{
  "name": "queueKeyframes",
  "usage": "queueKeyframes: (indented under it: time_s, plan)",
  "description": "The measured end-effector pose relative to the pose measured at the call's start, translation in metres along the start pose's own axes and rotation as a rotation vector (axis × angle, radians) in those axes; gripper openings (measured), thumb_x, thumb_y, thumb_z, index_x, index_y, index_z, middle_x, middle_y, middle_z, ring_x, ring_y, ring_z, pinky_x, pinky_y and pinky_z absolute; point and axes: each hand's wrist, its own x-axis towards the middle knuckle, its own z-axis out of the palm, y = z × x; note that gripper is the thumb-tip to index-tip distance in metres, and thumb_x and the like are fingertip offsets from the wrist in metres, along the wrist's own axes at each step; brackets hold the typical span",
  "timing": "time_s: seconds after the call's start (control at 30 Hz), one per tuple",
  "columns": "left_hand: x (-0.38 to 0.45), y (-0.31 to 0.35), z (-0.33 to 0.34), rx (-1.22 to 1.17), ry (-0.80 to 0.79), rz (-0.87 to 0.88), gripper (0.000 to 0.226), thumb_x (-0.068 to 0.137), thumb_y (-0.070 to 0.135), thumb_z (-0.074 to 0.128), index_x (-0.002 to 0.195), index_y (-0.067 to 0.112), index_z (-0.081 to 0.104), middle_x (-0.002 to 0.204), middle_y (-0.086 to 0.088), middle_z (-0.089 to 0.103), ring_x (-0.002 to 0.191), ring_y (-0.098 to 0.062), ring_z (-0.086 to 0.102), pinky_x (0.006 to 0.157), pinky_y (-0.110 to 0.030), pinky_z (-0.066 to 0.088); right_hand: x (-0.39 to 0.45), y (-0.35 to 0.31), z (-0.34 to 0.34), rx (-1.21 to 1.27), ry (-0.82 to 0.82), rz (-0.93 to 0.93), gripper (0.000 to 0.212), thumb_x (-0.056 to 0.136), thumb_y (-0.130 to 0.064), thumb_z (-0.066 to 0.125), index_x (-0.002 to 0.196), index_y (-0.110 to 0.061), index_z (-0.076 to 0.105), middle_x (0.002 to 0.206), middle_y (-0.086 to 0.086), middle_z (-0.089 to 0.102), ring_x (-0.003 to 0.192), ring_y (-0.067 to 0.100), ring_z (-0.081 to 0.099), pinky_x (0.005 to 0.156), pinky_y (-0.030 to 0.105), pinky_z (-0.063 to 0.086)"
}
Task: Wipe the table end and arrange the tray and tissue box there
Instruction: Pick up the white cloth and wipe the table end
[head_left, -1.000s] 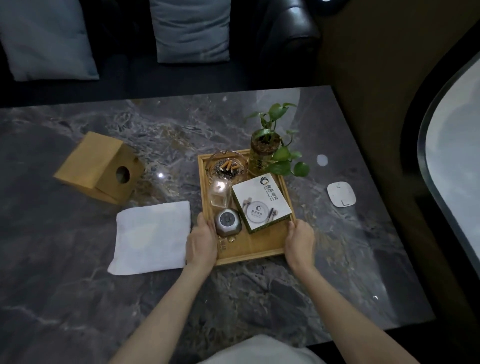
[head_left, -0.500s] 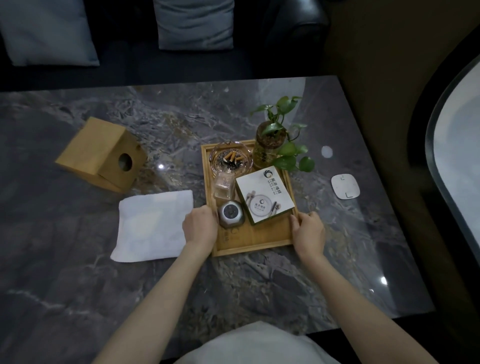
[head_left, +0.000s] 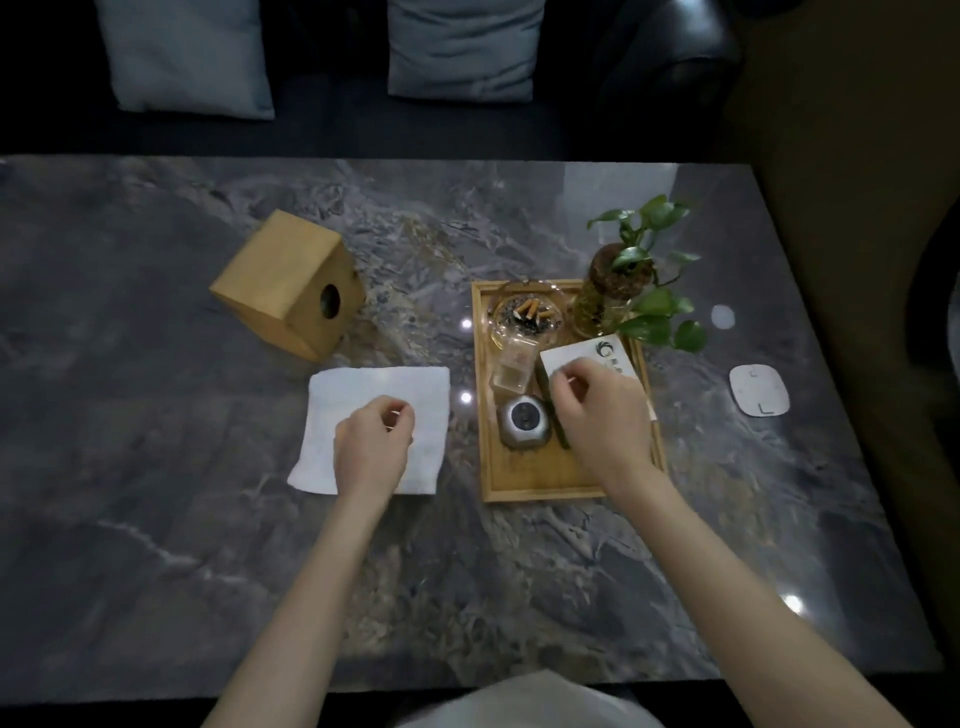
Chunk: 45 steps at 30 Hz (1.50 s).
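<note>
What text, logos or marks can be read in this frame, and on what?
White box in the wooden tray: a round green logo with characters beside it, too blurred to read and partly hidden by the right hand.
White pad on the table: an "L"-like mark.
Tissue box: none.

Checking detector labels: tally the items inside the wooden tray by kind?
Ashtray: 1
Potted plant: 1
Clear glass: 1
Round metal gadget: 1
White box: 1
Total: 5, all in the wooden tray.

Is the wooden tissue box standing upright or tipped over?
Tipped over: the tissue box lies tilted on the table, its round opening facing sideways.
</note>
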Motion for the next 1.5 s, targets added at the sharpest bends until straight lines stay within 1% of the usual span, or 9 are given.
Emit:
queueKeyframes:
  time_s: [0.17,0.3,0.4,0.57,0.77,1.0,1.1,1.3,1.5]
  plan:
    - [-0.007,-0.049,-0.014,0.051,0.149,-0.054,0.04,0.087,0.015,0.055,0.125,0.001,0.05,0.131,-0.02,0.05,0.12,-0.034,0.046,0.099,-0.039,0.036,0.004,-0.047,0.071,0.141,-0.272,-0.167,0.027,0.095,-0.017,0.044,0.115,-0.008,0.06,0.109,0.011,0.067,0.098,0.025,0.06,0.084,0.038,0.047]
    - [-0.006,-0.083,-0.015,0.287,0.016,-0.085,0.069,0.088,0.035,0.052,0.143,0.007,0.021,0.155,-0.015,0.015,0.141,-0.033,0.014,0.114,-0.042,0.016,0.006,-0.053,0.122,-0.053,-0.455,-0.29,0.045,0.098,-0.016,0.036,0.14,-0.003,0.032,0.151,0.014,0.031,0.14,0.026,0.022,0.114,0.032,0.019]
    - [-0.004,-0.097,-0.014,0.317,-0.075,-0.109,0.077,0.088,0.044,0.046,0.146,0.01,0.009,0.157,-0.011,0.002,0.144,-0.027,0.003,0.117,-0.041,0.008,0.008,-0.045,0.145,-0.278,-0.535,-0.283,0.059,0.098,-0.022,0.032,0.147,-0.007,0.002,0.158,0.013,-0.001,0.145,0.026,-0.005,0.118,0.038,0.002]
    - [-0.006,-0.096,-0.01,0.311,-0.057,-0.127,0.068,0.089,0.043,0.046,0.144,0.013,0.019,0.155,-0.013,0.012,0.141,-0.029,0.01,0.115,-0.042,0.012,0.005,-0.035,0.156,-0.446,-0.53,-0.271,0.065,0.096,-0.027,0.034,0.145,-0.002,0.0,0.157,0.016,0.006,0.145,0.03,0.003,0.117,0.04,0.005]
    - [-0.001,-0.088,-0.012,0.282,-0.03,-0.098,0.053,0.085,0.03,0.056,0.132,0.009,0.041,0.132,-0.015,0.042,0.119,-0.032,0.039,0.099,-0.042,0.034,-0.003,-0.041,0.155,-0.324,-0.444,-0.274,0.046,0.093,-0.013,0.04,0.136,-0.004,0.03,0.135,0.017,0.042,0.122,0.031,0.038,0.1,0.037,0.034]
    - [0.005,-0.069,-0.019,-0.271,-0.129,-0.234,0.013,0.079,0.006,0.056,0.092,0.007,0.057,0.079,-0.002,0.059,0.08,-0.024,0.055,0.06,-0.029,0.039,-0.022,-0.044,0.137,0.274,-0.387,0.018,0.022,0.091,-0.012,0.045,0.112,-0.009,0.052,0.1,0.003,0.055,0.092,0.019,0.054,0.065,0.021,0.04]
    - [0.006,-0.058,-0.026,-0.506,-0.211,-0.315,0.015,0.073,0.01,0.062,0.087,0.008,0.057,0.076,-0.002,0.057,0.071,-0.017,0.053,0.058,-0.026,0.04,-0.028,-0.046,0.119,0.471,-0.339,0.138,0.013,0.087,-0.014,0.05,0.1,-0.017,0.053,0.084,-0.008,0.054,0.078,0.012,0.054,0.062,0.023,0.045]
    - [-0.005,-0.018,-0.028,-0.867,-0.301,-0.385,0.007,0.078,0.003,0.055,0.08,0.009,0.056,0.078,-0.008,0.059,0.068,-0.02,0.056,0.05,-0.024,0.047,-0.024,-0.041,0.07,0.748,-0.269,0.278,0.015,0.082,-0.013,0.059,0.097,-0.01,0.06,0.086,0.001,0.059,0.076,0.012,0.057,0.062,0.026,0.048]
    - [-0.031,0.052,-0.01,-1.06,-0.43,-0.27,0.043,0.071,0.027,0.072,0.105,0.006,0.056,0.104,-0.017,0.065,0.094,-0.03,0.062,0.086,-0.047,0.049,-0.017,-0.003,0.014,0.922,-0.152,0.332,0.007,0.076,-0.017,0.061,0.082,-0.014,0.06,0.078,-0.001,0.058,0.071,0.013,0.054,0.058,0.022,0.044]
